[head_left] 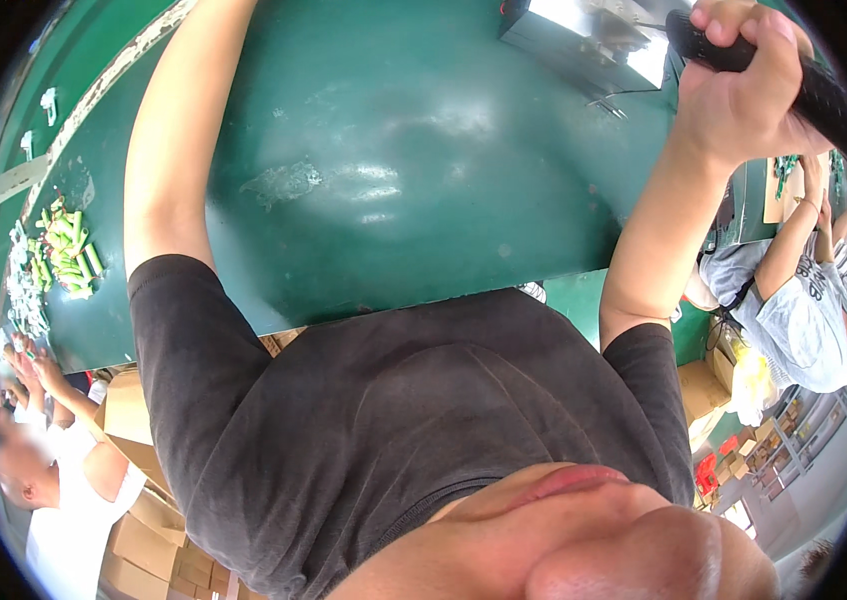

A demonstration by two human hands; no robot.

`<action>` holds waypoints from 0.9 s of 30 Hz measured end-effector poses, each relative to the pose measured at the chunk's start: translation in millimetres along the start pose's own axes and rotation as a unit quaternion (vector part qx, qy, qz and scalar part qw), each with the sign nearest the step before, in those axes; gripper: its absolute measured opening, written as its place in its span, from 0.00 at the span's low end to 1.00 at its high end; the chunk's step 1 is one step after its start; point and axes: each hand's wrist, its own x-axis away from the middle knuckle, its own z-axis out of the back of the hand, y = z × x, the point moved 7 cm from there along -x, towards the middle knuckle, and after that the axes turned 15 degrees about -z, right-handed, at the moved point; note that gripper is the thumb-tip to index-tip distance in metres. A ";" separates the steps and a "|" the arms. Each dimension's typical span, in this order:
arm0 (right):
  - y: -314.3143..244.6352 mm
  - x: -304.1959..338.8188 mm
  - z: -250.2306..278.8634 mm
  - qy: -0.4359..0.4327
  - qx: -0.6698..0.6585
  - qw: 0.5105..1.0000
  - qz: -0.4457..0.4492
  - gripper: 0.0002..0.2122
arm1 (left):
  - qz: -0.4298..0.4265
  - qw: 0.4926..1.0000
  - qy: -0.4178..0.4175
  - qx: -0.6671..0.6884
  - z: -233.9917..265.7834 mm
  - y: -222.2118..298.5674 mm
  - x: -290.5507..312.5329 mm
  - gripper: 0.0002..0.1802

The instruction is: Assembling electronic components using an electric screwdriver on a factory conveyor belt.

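Note:
At the upper right my right hand (748, 85) is closed around a thick black textured bar or band (823, 100), whose rounded end sticks out past the fingers. I cannot make out what the black thing belongs to. My left forearm (183, 120) reaches across the green table (393, 230) and leaves the picture at the top edge, so my left hand is out of sight. Near my right hand stands a shiny metal box (583, 45), with thin pointed metal pieces (608, 106) lying beside it.
Light green tube-like parts (68, 250) are heaped on the left, beside a pile of small pale pieces (25, 285). A person in white (73, 500) works at the lower left, near cardboard boxes (138, 540). Another person in grey (803, 320) sits at the right.

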 end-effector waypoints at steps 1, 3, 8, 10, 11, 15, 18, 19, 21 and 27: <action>-8.6 6.7 -1.5 0.025 0.119 0.992 0.019 0.20 | -0.022 0.999 0.037 0.003 8.3 5.9 3.7 0.32; 22.9 -27.3 39.2 -0.060 -0.077 0.995 0.001 0.10 | -0.057 0.995 0.067 0.042 23.2 33.4 11.5 0.34; 18.6 10.3 -1.9 -0.068 0.102 0.992 0.005 0.20 | -0.188 0.952 -0.007 0.243 37.7 149.9 68.1 0.32; 25.9 4.5 -8.2 -0.067 0.091 0.993 -0.044 0.21 | -0.204 0.937 -0.050 0.281 27.8 175.5 93.3 0.29; 25.7 3.8 -11.9 -0.085 0.074 0.991 -0.068 0.21 | -0.288 0.909 0.082 0.290 37.0 191.4 97.5 0.29; 42.2 28.4 -17.8 -0.121 -0.026 0.981 -0.147 0.24 | -0.213 0.924 -0.037 0.315 18.5 193.3 121.7 0.26; 44.4 47.6 -21.3 -0.140 -0.016 0.977 -0.159 0.27 | -0.259 0.900 -0.119 0.330 16.0 194.4 125.6 0.24; 45.0 50.9 -23.1 -0.142 -0.015 0.976 -0.165 0.27 | -0.271 0.896 -0.118 0.332 16.1 191.6 126.4 0.23; 43.8 56.2 -34.9 -0.154 -0.024 0.973 -0.170 0.27 | -0.352 0.896 -0.038 0.267 15.6 189.5 130.9 0.18; 56.3 68.8 -41.0 -0.146 -0.075 0.968 -0.187 0.26 | -0.282 0.896 -0.091 0.330 14.1 187.4 128.8 0.13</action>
